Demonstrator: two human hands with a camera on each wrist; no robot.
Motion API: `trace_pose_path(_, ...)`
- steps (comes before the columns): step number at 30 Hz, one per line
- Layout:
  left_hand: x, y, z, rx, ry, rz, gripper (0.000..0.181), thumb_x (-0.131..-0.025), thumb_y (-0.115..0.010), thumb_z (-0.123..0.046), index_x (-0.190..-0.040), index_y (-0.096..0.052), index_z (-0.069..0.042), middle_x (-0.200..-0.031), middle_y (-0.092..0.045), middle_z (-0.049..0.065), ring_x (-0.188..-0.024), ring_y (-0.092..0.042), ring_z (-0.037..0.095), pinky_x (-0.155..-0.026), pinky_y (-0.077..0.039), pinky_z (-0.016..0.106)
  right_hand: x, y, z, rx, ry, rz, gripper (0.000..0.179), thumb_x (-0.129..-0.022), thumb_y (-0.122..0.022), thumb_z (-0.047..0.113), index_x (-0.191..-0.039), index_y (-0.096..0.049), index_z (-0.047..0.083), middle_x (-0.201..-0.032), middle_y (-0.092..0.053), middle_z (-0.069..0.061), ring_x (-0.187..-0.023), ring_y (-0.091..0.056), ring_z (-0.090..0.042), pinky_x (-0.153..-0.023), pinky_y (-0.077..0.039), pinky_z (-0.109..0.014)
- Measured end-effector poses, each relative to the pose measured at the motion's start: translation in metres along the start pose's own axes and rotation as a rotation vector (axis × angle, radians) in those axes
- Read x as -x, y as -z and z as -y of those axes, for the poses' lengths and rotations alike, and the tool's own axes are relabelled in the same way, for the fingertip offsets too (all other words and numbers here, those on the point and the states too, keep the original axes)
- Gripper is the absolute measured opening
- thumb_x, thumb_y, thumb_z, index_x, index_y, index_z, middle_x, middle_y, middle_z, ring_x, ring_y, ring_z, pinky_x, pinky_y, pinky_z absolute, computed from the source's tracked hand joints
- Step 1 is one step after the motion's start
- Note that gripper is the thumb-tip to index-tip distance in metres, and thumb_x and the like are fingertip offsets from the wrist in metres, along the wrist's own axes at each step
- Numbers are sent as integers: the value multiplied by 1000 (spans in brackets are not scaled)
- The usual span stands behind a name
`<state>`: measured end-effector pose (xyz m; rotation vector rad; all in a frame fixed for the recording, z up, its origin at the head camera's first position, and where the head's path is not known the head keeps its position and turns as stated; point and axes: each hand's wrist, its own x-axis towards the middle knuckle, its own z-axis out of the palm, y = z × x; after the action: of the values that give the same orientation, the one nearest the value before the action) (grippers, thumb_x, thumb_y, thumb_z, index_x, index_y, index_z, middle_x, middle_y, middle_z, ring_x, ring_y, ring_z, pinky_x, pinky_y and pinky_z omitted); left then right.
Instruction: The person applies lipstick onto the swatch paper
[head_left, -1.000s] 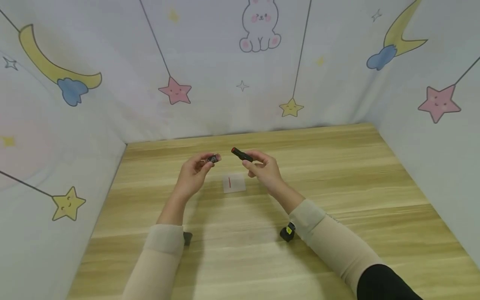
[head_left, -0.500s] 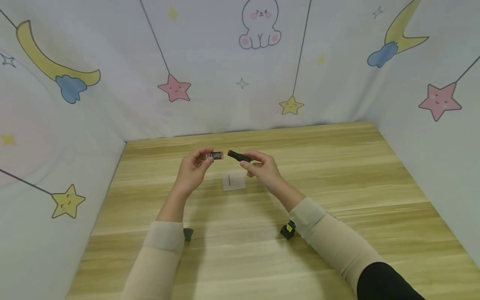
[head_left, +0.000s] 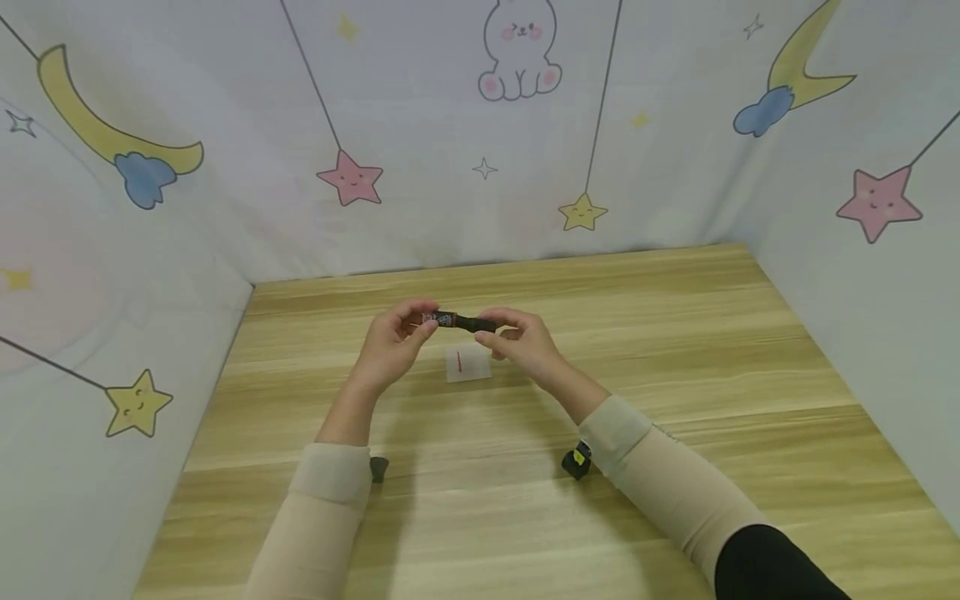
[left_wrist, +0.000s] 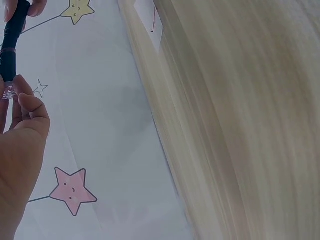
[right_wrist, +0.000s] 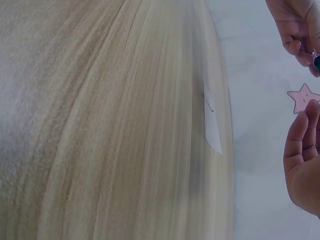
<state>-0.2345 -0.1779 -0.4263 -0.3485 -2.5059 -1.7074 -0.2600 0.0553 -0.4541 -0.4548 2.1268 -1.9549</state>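
In the head view, my left hand [head_left: 388, 346] pinches a lipstick cap [head_left: 446, 319], dark and printed with a clear end. Opposite it, my right hand [head_left: 529, 342] pinches the black lipstick tube [head_left: 474, 324]. Cap and tube meet end to end in one line, raised above the table. The red tip is hidden. The left wrist view shows the cap [left_wrist: 7, 66] over the fingers of my left hand [left_wrist: 25, 137], with the tube above it. My right hand [right_wrist: 304, 167] is partly cut off in the right wrist view.
A small white paper [head_left: 474, 367] with a red stroke lies on the wood-grain table [head_left: 480, 517], below and nearer than the hands. Behind the table hangs a pale cloth wall [head_left: 435, 225] with printed stars. Dark wrist devices [head_left: 577, 460] sit by both cuffs.
The cap and the lipstick tube were apart, with the red tip showing; now they meet in line. Both hands have drawn slightly closer together. The paper has stayed put.
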Motion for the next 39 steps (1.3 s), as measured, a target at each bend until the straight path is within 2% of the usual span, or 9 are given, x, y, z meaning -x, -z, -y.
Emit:
trace_pose_path(4, 1, -4, -5, -58, -17, 31, 26, -99, -62, 1, -125, -64, 8, -109, -67, 24, -92, -60, 25, -74, -47, 27, 0, -1, -1, 27, 19, 12, 26, -94, -75, 14, -119, -71, 7, -111, -68, -6, -63, -57, -13, -76, -58, -47)
trace_pose_path(9, -1, -8, 1, -79, -48, 46, 26, -99, -65, -4, -124, -67, 2, -104, -66, 18, -84, -55, 25, -67, -41, 33, -1, -2, -1, 54, 21, 22, 26, -94, -75, 15, -118, -72, 7, -108, -69, -7, -62, -55, -13, -76, -58, -49)
trace_pose_path(13, -1, -9, 5, -69, -88, 41, 23, -97, -68, -8, -120, -70, -2, -107, -67, 11, -86, -55, 22, -70, -43, 35, -1, -2, -1, 64, 25, 15, 26, -93, -75, 14, -118, -72, 7, -104, -69, -7, -60, -53, -12, -73, -58, -45)
trace_pose_path(17, -1, -9, 6, -68, -118, 37, 23, -97, -69, -9, -119, -70, -2, -109, -68, 10, -87, -57, 21, -71, -46, 36, 0, -2, -2, 64, 28, 13, 26, -93, -76, 14, -118, -73, 7, -105, -71, -7, -61, -55, -13, -74, -58, -48)
trace_pose_path(20, 0, -9, 7, -77, -123, 32, 23, -96, -69, -9, -119, -71, -2, -111, -69, 9, -88, -59, 21, -72, -47, 35, 0, -1, -2, 59, 24, 7, 26, -93, -76, 14, -118, -73, 8, -107, -72, -7, -62, -56, -14, -77, -56, -56)
trace_pose_path(24, -1, -9, 7, -88, -127, 26, 22, -96, -70, -8, -118, -71, -4, -113, -69, 8, -91, -61, 21, -74, -48, 33, -1, -1, -4, 58, 17, -2, 25, -92, -76, 14, -117, -74, 9, -109, -72, -7, -62, -58, -14, -79, -55, -61)
trace_pose_path(30, -1, -11, 6, -90, -141, 16, 22, -94, -71, -6, -116, -72, -3, -113, -69, 7, -95, -63, 21, -80, -50, 35, -2, -1, -3, 64, 8, -16, 25, -92, -77, 14, -116, -75, 9, -110, -71, -6, -64, -59, -14, -78, -57, -55)
trace_pose_path(35, 0, -13, 4, -79, -138, 6, 23, -94, -71, -6, -116, -72, -1, -113, -69, 8, -97, -65, 22, -87, -52, 40, -2, -2, -2, 74, 0, -26, 26, -91, -78, 15, -117, -75, 9, -112, -71, -6, -66, -60, -14, -75, -59, -43)
trace_pose_path(39, 0, -14, 2, -71, -129, 4, 23, -93, -71, -6, -116, -72, -1, -114, -69, 10, -97, -65, 24, -87, -52, 41, -1, -1, -1, 62, -6, -22, 26, -92, -77, 14, -118, -74, 8, -114, -70, -7, -66, -60, -12, -80, -57, -56)
